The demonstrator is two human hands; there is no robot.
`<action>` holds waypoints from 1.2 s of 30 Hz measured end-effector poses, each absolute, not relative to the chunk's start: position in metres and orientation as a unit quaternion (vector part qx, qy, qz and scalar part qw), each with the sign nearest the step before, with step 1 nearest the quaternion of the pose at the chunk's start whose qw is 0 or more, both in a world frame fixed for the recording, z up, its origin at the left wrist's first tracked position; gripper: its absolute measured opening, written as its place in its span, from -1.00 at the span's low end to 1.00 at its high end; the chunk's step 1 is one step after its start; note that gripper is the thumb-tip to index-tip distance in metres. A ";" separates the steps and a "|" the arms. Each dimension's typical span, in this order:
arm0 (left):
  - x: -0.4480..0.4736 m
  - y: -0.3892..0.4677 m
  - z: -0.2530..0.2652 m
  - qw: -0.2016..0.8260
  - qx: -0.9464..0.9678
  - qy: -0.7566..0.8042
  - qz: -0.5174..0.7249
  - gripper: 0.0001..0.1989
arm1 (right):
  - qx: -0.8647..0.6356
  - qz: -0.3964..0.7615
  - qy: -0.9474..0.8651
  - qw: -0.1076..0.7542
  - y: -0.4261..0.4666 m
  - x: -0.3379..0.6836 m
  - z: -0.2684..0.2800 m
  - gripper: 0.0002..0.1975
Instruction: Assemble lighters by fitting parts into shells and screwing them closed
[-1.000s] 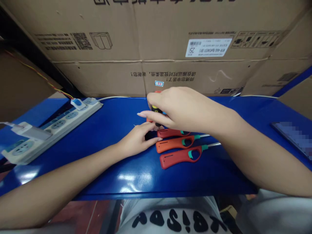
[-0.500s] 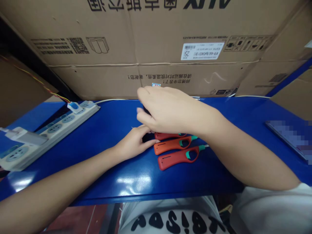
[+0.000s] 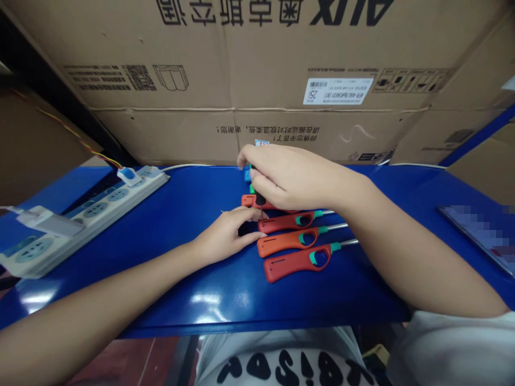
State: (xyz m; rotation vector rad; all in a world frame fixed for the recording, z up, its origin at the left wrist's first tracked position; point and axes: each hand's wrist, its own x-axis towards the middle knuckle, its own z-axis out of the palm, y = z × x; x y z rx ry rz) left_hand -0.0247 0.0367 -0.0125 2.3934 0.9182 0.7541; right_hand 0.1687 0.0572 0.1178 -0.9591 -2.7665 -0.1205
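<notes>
My right hand (image 3: 293, 177) is closed around a screwdriver (image 3: 260, 200) with a dark handle. Its thin shaft points down, and the tip meets the butt end of a red long-nosed lighter (image 3: 280, 222). My left hand (image 3: 225, 236) pinches that same end between thumb and fingers, steadying it against the table. Nearer me lie an orange lighter (image 3: 281, 244) and another red lighter (image 3: 292, 266), side by side, metal nozzles to the right. Behind the worked one, a further red lighter (image 3: 248, 200) shows partly; my right hand covers the rest of it and some green and blue pieces.
The blue table (image 3: 193, 300) backs onto a large cardboard box (image 3: 193, 91). A white power strip (image 3: 104, 212) with plugs and cables runs along the left. At the right edge lies a flat, dark-framed device (image 3: 462, 236), partly pixelated.
My right hand appears slightly further right, uncovering the screwdriver and more of the lighter under it. My left hand stays at the lighter's end. The whole view has shifted a little.
</notes>
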 end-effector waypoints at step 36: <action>-0.027 0.038 -0.012 0.196 0.883 0.324 0.277 -0.80 | -0.319 0.029 -0.944 0.081 0.052 0.173 0.124 -0.63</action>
